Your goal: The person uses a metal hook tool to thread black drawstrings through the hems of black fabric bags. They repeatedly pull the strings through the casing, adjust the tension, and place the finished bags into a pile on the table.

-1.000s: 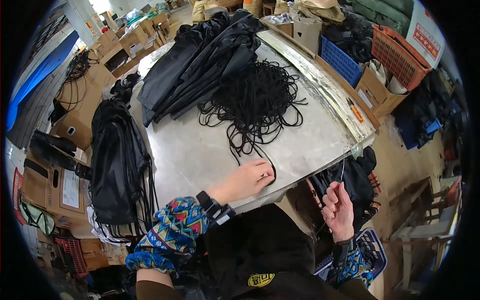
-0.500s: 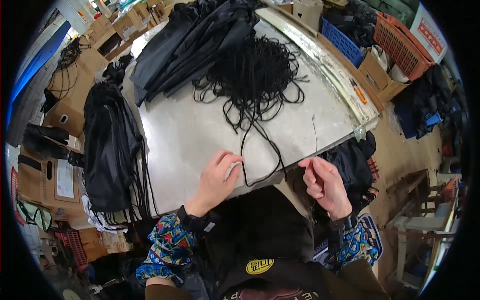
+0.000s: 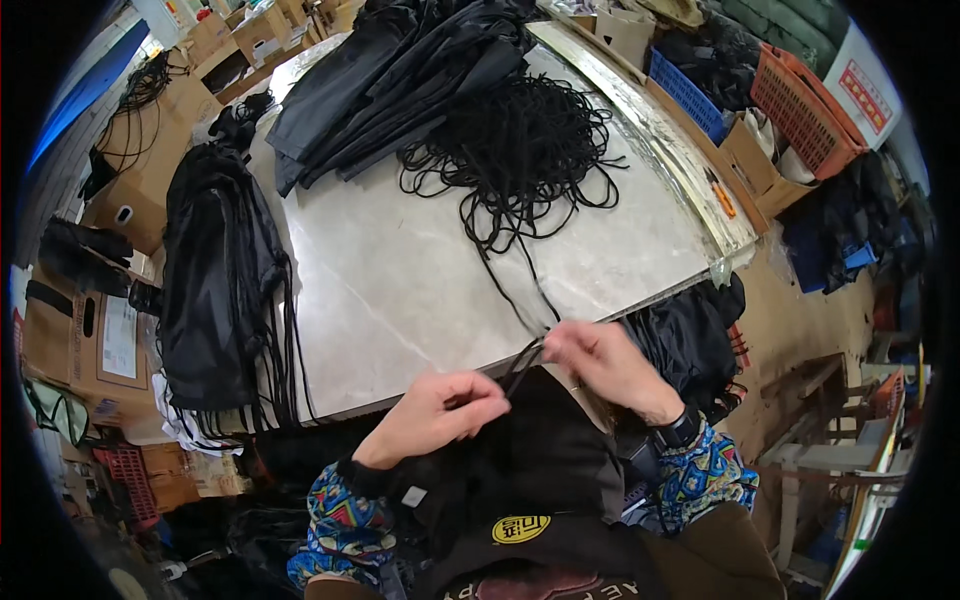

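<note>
My left hand [image 3: 436,412] is at the table's near edge, its thumb and fingers pinched on a black cord [image 3: 522,366]. To its right, my right hand [image 3: 606,366] closes around the same cord; its fingertips are slightly blurred. From my hands the cord runs away across the tabletop in two strands to a tangled heap of black cords [image 3: 530,140]. A stack of black fabric pieces [image 3: 400,95] lies behind and left of that heap. Whether my right hand also holds the thin wire seen earlier cannot be made out.
Black bags with hanging cords [image 3: 215,290] drape over the left side of the pale table [image 3: 370,290]. An orange-handled cutter [image 3: 720,195] lies at the right edge. More black fabric [image 3: 690,335] hangs below on the right. Beyond are an orange basket [image 3: 805,110] and a blue basket [image 3: 688,92].
My right hand has moved left to the cord, and the upright thin wire no longer shows. My left hand has come down and pinched the cord, whose loop is now drawn toward me.
</note>
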Motion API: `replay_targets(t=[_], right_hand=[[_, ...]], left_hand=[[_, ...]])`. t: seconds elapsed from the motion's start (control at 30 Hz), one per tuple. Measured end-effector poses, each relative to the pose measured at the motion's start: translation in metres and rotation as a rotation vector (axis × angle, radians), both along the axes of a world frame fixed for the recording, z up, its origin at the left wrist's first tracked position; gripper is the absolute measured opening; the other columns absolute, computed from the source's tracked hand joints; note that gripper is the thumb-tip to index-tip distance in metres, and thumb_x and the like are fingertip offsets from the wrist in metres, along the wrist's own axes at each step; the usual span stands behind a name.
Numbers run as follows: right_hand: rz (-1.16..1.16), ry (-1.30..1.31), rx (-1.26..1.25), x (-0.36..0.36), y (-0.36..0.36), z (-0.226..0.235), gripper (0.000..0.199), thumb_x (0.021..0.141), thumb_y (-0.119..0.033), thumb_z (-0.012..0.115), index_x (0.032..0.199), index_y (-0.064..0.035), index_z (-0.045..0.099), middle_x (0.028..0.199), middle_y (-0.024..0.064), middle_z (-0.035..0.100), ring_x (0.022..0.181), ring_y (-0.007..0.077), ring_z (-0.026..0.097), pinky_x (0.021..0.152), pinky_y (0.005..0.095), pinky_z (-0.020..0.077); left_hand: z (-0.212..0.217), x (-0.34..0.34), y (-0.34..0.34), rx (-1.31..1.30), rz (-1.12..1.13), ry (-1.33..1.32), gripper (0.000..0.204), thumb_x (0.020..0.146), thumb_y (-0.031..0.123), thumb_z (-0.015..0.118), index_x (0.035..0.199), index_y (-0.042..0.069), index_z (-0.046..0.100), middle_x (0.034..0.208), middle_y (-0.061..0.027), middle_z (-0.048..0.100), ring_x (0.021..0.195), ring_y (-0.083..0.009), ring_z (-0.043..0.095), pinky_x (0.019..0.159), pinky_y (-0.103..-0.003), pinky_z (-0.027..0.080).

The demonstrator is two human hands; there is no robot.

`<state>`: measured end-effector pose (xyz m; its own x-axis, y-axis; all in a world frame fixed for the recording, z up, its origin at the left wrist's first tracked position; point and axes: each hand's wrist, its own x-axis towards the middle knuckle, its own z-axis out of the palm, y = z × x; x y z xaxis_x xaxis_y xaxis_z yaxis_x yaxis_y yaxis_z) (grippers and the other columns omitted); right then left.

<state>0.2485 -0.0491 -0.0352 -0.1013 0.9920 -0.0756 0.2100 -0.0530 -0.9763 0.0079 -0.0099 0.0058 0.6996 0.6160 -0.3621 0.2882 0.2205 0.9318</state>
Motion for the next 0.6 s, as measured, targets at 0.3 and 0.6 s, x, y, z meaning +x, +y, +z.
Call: replay_targets(t=[0.3, 0.6], right_hand=[[-0.422, 0.039, 0.008, 0.070, 0.024, 0.033, 0.019, 0.093, -0.020, 0.056, 0.103, -0.0046, 0.059, 0.063, -0.0064, 0.046, 0.052, 0.0030, 0.040, 0.046, 0.0197, 0.0323], [0.475, 0.016, -0.083, -0.047, 0.001, 0.042, 0.019, 0.093, -0.016, 0.056, 0.102, -0.0004, 0.062, 0.072, 0.0000, 0.056, 0.066, 0.0058, 0.049, 0.060, 0.0212, 0.0421]], left_hand=[[0.006, -0.102, -0.026, 0.016, 0.541, -0.311, 0.012, 0.089, 0.003, 0.052, 0.088, -0.003, 0.063, 0.063, -0.0050, 0.059, 0.051, -0.0053, 0.046, 0.045, -0.021, 0.037], [0.003, -0.022, -0.028, 0.062, 0.314, -0.138, 0.015, 0.092, 0.012, 0.057, 0.092, -0.002, 0.062, 0.069, 0.0020, 0.056, 0.062, -0.0023, 0.051, 0.056, -0.017, 0.041]])
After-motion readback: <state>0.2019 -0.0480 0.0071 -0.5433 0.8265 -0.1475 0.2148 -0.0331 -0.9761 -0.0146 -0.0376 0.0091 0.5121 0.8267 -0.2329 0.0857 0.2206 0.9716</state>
